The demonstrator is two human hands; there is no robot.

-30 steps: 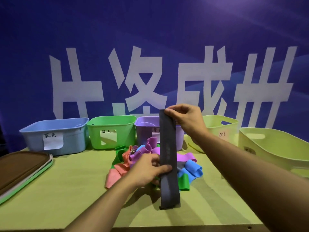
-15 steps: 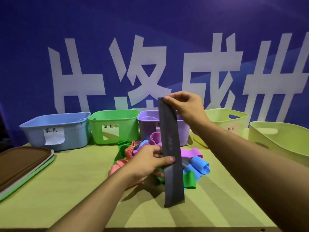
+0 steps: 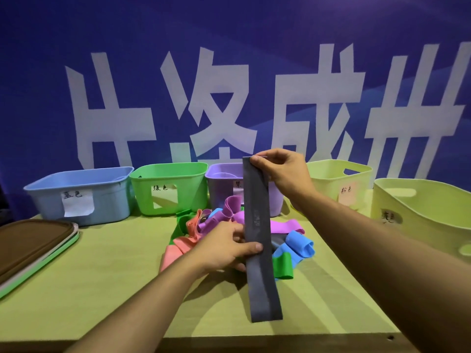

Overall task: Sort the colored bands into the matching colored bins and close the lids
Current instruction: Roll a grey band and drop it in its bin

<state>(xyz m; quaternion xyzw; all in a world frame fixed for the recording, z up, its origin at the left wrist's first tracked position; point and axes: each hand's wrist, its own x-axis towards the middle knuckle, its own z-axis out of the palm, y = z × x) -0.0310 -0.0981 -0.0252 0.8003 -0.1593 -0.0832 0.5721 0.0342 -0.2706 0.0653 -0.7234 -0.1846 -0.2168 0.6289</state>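
Band handling first: grey band [image 3: 260,240] is held stretched upright over the desk [image 3: 102,289], top end pinched by right hand [image 3: 283,174], mid-length pinched between thumb and fingers of left hand [image 3: 226,248]; lower end hangs free near the desk's front edge. Both hands are thus clamped on the same band. Judged best: left pinch to be let go so the band hangs from the right hand only, then it is to be carried toward 2 o'clock to the far-right pale bin [image 3: 420,215], whose label can't be read w/ certainty but is taken as the grey one. Band to be lowered in fully, tail incl., so no end is left draped over the rim where a lid would be fouled.

Containers, left to right along the back: blue bin [image 3: 84,192] at 10 o'clock, green bin [image 3: 170,189] at 11, purple bin [image 3: 221,184] at 12 behind the held band, pale yellow-green bin [image 3: 336,179] at 1. All are open; contents can't be seen from this angle, except something pale that may be inside the purple one. Unsorted pile [image 3: 204,225] of pink, green, purple, blue bands lies at desk centre, just behind the left hand. Lids [image 3: 30,245] are stacked at 9 o'clock, none fitted yet.
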